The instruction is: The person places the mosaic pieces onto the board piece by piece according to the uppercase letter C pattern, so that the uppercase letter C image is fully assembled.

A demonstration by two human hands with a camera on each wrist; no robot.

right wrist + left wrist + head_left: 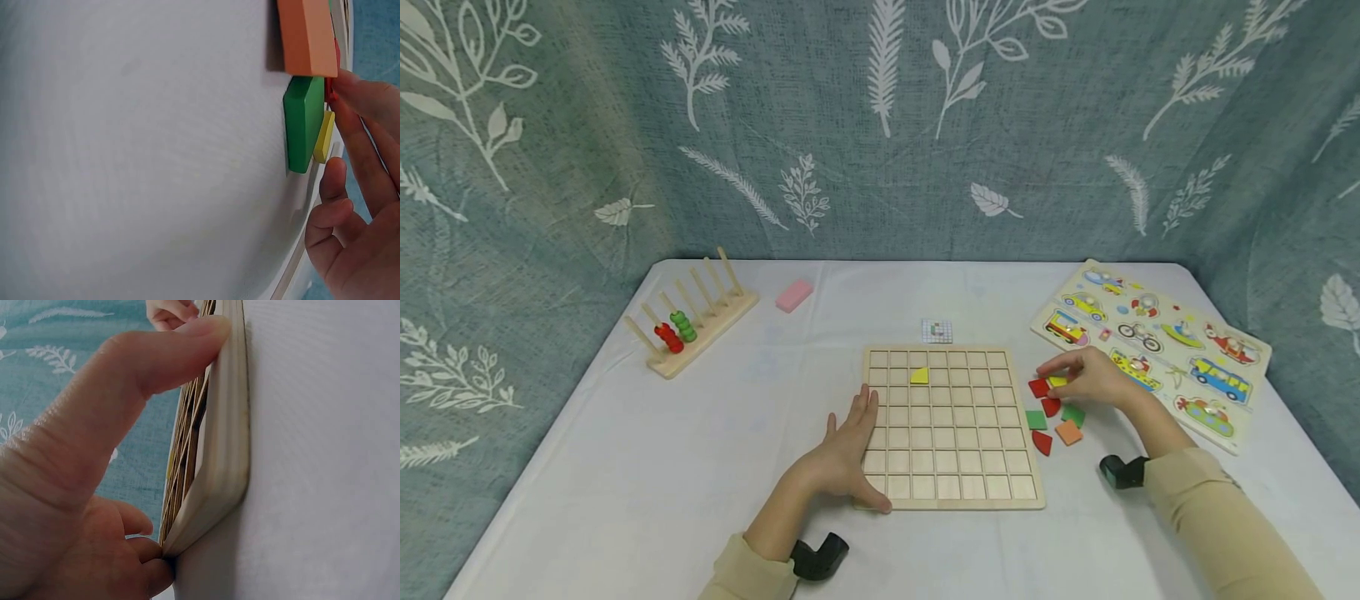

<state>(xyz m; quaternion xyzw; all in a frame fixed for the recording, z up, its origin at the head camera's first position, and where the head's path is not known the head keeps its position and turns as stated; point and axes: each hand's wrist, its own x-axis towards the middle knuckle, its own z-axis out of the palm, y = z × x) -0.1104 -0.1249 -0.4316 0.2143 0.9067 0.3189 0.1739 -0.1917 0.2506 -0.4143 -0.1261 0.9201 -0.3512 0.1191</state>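
A square wooden grid board lies in front of me in the head view, one yellow piece in its upper part. Along the board's left edge rests my left hand, fingers extended and thumb at the near left corner. The left wrist view shows that thumb on the board's rim. Right of the board, my right hand pinches a red piece between thumb and index finger. A yellow piece is partly hidden under it. Green pieces, red pieces and an orange piece lie nearby.
A small patterned card lies behind the board. At the right is a vehicle picture puzzle, partly under my right forearm. On the left stand a peg rack with red and green beads and a pink block.
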